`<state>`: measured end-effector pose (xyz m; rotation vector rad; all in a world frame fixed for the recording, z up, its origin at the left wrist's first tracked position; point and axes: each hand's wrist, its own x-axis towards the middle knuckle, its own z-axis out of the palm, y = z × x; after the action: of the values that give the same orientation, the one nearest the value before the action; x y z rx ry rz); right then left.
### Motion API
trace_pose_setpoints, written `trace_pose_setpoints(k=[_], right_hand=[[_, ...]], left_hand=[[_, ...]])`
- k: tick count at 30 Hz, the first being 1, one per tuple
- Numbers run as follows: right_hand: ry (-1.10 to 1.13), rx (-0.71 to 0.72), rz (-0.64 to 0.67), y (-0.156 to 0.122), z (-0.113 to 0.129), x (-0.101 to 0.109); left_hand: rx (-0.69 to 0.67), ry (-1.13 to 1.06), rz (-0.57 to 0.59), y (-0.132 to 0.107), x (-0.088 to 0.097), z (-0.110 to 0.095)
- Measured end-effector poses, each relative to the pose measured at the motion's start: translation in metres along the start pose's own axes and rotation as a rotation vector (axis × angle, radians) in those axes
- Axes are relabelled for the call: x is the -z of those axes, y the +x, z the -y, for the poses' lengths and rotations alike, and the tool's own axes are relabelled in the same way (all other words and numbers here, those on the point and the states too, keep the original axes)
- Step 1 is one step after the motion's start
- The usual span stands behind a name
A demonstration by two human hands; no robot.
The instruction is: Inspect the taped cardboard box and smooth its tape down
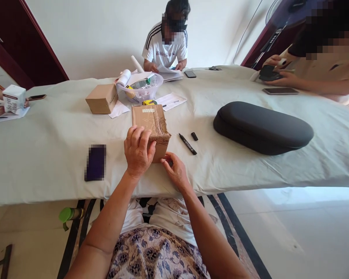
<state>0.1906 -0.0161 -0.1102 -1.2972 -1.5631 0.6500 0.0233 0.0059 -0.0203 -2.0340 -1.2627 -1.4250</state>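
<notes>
A person's left hand (137,152) spreads its grip wide over the near end of a taped cardboard box (151,130), while the right hand (174,170) closes a narrower grip on its lower corner. The box sits on the cloth-covered desk (61,162), long axis pointing away from the person. An uncapped black marker (187,143) lies just beside it; beyond are a clear plastic bowl (139,88) and a seated co-worker (165,46).

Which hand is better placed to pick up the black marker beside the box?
Probably the right hand: it sits by the near corner of the cardboard box, on the same side as the black marker. The left hand is on the box's far side from the marker.
</notes>
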Motion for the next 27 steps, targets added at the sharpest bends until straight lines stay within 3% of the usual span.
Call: trace_pose_setpoints(k=[5, 9, 13, 16, 21, 27], right_hand=[[0.141, -0.027, -0.090, 0.000, 0.009, 0.000], [0.265, 0.036, -0.166, 0.016, 0.039, 0.005], [0.155, 0.173, -0.239, 0.040, 0.075, 0.007], [0.062, 0.276, -0.312, 0.053, 0.090, 0.000], [0.029, 0.352, -0.382, 0.058, 0.084, -0.009], [0.074, 0.460, -0.266, 0.057, 0.063, 0.008]], left_hand=[[-0.003, 0.029, 0.009, 0.001, 0.001, 0.001], [-0.006, 0.030, -0.006, 0.001, 0.001, 0.000], [-0.014, 0.007, -0.004, 0.000, 0.001, 0.000], [0.001, 0.004, -0.013, 0.001, 0.001, 0.000], [-0.060, 0.011, -0.061, 0.002, 0.001, 0.001], [-0.084, 0.019, -0.028, 0.000, 0.002, 0.005]])
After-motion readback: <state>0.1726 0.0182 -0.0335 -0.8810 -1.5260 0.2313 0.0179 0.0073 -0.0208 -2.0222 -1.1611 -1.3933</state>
